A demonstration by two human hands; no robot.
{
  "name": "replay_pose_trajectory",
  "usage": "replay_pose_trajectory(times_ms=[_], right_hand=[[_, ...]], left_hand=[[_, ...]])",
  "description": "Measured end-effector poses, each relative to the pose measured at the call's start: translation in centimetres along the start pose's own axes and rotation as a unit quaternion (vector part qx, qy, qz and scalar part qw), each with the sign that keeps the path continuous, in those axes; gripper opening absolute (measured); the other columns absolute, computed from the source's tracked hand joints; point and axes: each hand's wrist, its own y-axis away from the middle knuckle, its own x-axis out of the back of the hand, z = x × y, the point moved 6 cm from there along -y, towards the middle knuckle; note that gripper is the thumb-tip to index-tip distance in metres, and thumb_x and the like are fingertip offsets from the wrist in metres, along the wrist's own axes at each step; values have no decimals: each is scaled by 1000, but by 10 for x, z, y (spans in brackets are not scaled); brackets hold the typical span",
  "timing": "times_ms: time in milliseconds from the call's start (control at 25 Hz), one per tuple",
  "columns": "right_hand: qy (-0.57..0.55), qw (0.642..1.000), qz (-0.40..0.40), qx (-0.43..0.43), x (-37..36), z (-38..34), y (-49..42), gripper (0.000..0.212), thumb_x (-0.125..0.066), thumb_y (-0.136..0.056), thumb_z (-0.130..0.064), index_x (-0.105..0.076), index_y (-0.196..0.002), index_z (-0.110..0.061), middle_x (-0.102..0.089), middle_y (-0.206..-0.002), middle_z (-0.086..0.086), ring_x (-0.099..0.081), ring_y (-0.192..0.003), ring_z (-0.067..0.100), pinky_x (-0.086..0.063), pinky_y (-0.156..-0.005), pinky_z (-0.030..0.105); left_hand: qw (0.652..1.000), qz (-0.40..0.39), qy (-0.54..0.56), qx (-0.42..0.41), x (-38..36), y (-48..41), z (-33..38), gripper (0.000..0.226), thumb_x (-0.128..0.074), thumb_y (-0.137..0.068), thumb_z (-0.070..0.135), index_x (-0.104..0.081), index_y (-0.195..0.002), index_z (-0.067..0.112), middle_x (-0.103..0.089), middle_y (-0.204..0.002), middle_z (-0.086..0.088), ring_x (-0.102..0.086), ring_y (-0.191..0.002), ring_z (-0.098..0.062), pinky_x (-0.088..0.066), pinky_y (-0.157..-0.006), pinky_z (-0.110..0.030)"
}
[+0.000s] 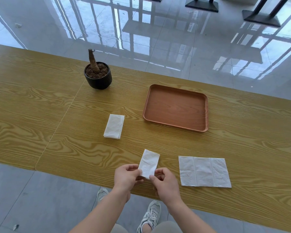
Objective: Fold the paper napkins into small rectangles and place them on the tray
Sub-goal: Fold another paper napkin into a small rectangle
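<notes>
A small folded white napkin is held just above the table's near edge. My left hand pinches its near left corner and my right hand pinches its near right corner. To the right lies an unfolded napkin, flat, with two crease lines. A stack of folded napkins rests on the table farther back, left of the tray. The brown wooden tray sits at the back right with nothing in it.
A black pot with a bare brown stem stands at the back left of the yellow wood-grain table. Beyond the table is glossy tiled floor with dark furniture bases. My shoes show below the near edge.
</notes>
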Motion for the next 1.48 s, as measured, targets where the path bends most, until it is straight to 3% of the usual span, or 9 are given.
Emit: replay_pose_trajectory(times_ms=[320,440,520,680,1040,1280,1480], right_hand=[[70,995,2,67,-2,-19,-10,15,-77,-83,-22,-64,-88,-28,-73,-76,-3,-70,-71,14,-60,-72,41],[116,987,6,114,-7,-31,-12,14,-75,-84,-25,-63,-85,-30,-70,-73,-10,-66,-72,1,-53,-64,20],[125,983,-1,134,-15,-41,-14,13,-74,-85,-26,-63,-84,-31,-69,-71,-13,-64,-73,-2,-48,-61,14],[120,981,-13,155,-33,-66,-21,11,-74,-86,-28,-63,-85,-30,-70,-70,-11,-66,-67,2,-55,-62,24],[68,984,-4,163,-75,-127,-54,14,-75,-86,-21,-63,-85,-30,-72,-73,-5,-70,-67,11,-61,-68,43],[47,987,20,153,-99,-154,-81,13,-76,-85,-22,-64,-86,-27,-72,-74,-6,-69,-65,11,-60,-69,40],[47,990,45,122,-112,-161,-100,11,-75,-85,-23,-65,-88,-23,-72,-75,-6,-70,-67,15,-59,-71,40]], left_hand=[[981,48,-157,-103,10,9,17,14,-72,-75,5,-72,-79,18,-75,-70,-2,-73,-62,-19,-63,-66,-43],[962,54,-224,-144,16,12,29,11,-71,-75,13,-71,-77,23,-73,-66,3,-71,-65,-18,-61,-69,-42],[946,64,-267,-173,22,13,37,8,-70,-76,17,-72,-78,25,-72,-66,6,-69,-66,-10,-59,-70,-36],[925,94,-299,-214,41,10,58,6,-71,-81,23,-71,-80,29,-70,-70,13,-65,-70,0,-54,-69,-24],[910,116,-312,-247,77,-30,124,5,-71,-85,25,-70,-80,27,-69,-72,15,-64,-71,1,-48,-64,-18],[905,127,-329,-238,92,-68,159,4,-70,-83,30,-71,-86,26,-70,-75,11,-65,-72,-7,-45,-62,-24],[902,115,-349,-226,91,-92,170,8,-69,-84,28,-73,-90,24,-71,-80,9,-67,-77,-12,-55,-73,-32]])
